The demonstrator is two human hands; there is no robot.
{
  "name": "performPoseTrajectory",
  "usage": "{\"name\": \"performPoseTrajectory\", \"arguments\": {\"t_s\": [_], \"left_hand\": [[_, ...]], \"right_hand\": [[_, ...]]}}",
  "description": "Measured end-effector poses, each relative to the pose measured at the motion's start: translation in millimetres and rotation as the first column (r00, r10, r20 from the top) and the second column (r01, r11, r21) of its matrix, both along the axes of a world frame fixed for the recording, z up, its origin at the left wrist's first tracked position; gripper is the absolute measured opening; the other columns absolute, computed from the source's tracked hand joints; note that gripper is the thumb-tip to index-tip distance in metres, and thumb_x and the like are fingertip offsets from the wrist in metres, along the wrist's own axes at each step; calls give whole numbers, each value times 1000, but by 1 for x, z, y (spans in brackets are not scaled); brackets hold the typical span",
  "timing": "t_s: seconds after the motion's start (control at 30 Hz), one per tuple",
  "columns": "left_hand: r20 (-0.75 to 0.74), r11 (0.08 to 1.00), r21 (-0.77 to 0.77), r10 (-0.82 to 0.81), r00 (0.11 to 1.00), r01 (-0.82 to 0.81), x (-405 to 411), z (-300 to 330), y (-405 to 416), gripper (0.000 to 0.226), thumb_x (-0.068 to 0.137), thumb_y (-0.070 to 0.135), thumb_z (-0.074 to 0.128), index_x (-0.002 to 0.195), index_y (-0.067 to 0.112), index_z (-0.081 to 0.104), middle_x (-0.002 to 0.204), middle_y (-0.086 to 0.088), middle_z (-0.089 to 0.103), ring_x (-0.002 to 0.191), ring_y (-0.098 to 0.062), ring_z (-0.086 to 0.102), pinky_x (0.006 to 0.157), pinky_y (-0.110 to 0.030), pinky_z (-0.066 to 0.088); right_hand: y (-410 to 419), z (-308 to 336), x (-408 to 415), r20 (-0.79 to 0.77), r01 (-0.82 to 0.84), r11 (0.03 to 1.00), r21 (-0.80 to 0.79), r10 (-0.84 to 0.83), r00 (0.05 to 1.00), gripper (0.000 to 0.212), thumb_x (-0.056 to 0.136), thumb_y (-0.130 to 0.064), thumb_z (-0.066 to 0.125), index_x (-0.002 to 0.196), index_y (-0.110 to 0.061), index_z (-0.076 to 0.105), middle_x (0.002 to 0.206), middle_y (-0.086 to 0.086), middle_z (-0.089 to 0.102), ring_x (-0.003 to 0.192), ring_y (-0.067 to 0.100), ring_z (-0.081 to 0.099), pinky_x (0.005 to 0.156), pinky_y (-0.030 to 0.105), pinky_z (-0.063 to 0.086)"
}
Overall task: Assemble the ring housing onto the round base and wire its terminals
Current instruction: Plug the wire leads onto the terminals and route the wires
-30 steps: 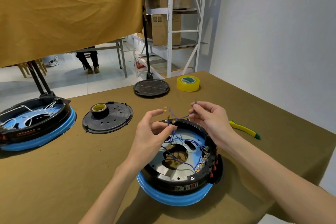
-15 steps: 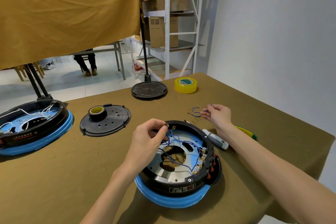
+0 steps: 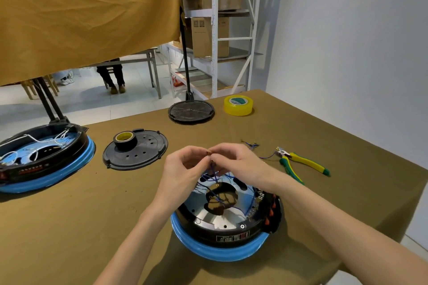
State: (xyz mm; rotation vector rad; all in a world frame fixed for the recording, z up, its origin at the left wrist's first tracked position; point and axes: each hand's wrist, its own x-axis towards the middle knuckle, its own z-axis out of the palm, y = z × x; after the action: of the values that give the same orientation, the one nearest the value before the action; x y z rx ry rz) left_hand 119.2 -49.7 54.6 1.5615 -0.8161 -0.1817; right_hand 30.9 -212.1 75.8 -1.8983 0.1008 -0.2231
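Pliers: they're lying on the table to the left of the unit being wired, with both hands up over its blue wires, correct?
Not quite. The head view shows the pliers lying right of the unit, not left. The rest holds: left hand and right hand meet over the blue wires.

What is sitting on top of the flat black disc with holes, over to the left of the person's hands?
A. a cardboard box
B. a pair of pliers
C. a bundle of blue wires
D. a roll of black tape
D: a roll of black tape with a yellowish core stands on the perforated black disc, near its left edge; the yellow-handled pliers and loose blue wire bits lie on the table to the right.
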Motion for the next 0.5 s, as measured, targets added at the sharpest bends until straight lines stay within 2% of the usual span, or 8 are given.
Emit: {"name": "performPoseTrajectory", "arguments": {"t_s": [0.07, 0.13, 0.23, 0.3, 0.4, 0.43, 0.5], "left_hand": [[64, 999, 28, 41, 997, -42, 3, 1, 4, 7, 90, 15, 78, 96, 19, 79, 81, 0, 76, 71, -3, 70, 66, -15, 54], [104, 997, 60, 49, 993, -56, 7, 2, 11, 8, 88, 19, 81, 94, 23, 81, 81, 1, 73, 67, -1, 64, 63, -15, 52], [171, 985, 171, -6, 985, -24, 14, 4, 18, 20, 89, 18, 79, 103, 33, 77, 95, 13, 75, 89, -2, 68, 75, -17, 54], [185, 963, 253, 50, 981, -97, 22, 0, 22, 28, 94, 16, 73, 113, 37, 70, 111, 19, 70, 106, 0, 62, 84, -15, 49], [80, 881, 453, 107, 991, -132, 29, -14, 28, 39, 96, 28, 70, 133, 27, 57, 129, 8, 59, 118, -11, 56, 97, -27, 47], [74, 850, 516, 85, 994, -111, 28, -20, 29, 45, 95, 31, 72, 136, 24, 53, 129, 6, 57, 119, -13, 56, 99, -29, 48], [130, 826, 552, 53, 990, -117, 28, -28, 31, 46, 95, 25, 71, 137, 23, 53, 127, 6, 59, 120, -14, 58, 100, -30, 49]], "right_hand": [[8, -3, 1, -9, -52, 976, 213, 55, 998, 26, 108, -13, 47, 124, -2, 65, 96, 16, 71, 76, 22, 69, 75, 30, 59], [9, -6, 2, -24, -63, 943, 326, 75, 997, 25, 107, -12, 50, 120, 0, 69, 86, 11, 69, 66, 17, 59, 67, 27, 54], [8, -15, 4, -51, 40, 950, 308, -25, 998, 19, 103, -6, 58, 110, -3, 75, 75, 5, 65, 59, 12, 47, 57, 21, 42], [4, -20, 4, -47, 154, 943, 296, -147, 988, 19, 102, -6, 59, 106, -4, 77, 70, 3, 63, 54, 11, 44, 52, 20, 38], [-10, -20, -1, 34, 299, 923, 244, -316, 948, 17, 100, -6, 61, 100, -8, 78, 68, 3, 64, 51, 11, 48, 47, 21, 40], [-17, -19, -3, 86, 328, 925, 194, -349, 933, 17, 100, -7, 61, 98, -9, 78, 69, 2, 65, 51, 11, 50, 46, 21, 41], [-29, -19, -5, 206, 414, 909, -57, -395, 895, 16, 100, -12, 62, 99, -14, 78, 74, -5, 69, 57, 8, 57, 54, 20, 46]]}}
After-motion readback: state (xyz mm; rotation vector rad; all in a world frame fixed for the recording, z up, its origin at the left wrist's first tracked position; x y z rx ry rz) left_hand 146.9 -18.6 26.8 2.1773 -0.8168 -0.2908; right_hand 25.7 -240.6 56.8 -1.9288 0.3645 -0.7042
